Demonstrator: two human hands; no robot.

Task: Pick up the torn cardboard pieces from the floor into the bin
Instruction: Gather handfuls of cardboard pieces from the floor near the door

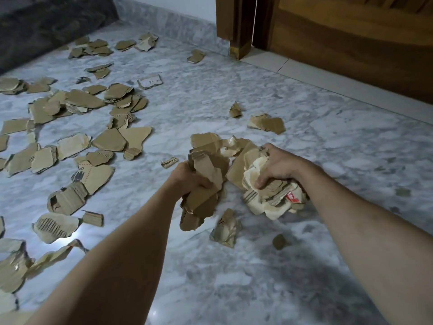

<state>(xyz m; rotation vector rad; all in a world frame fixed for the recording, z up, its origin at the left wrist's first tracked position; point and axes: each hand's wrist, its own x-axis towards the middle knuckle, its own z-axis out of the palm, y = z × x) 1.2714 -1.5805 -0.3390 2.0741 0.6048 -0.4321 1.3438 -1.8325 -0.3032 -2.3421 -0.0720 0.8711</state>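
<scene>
Torn cardboard pieces litter the marble floor at left; no bin is visible. At centre, the left hand clutches a brown stack, and the right hand grips a crumpled bundle, seemingly gathering handfuls for fewer trips.

Cardboard pieces across the floor at left; door behind at right.
</scene>
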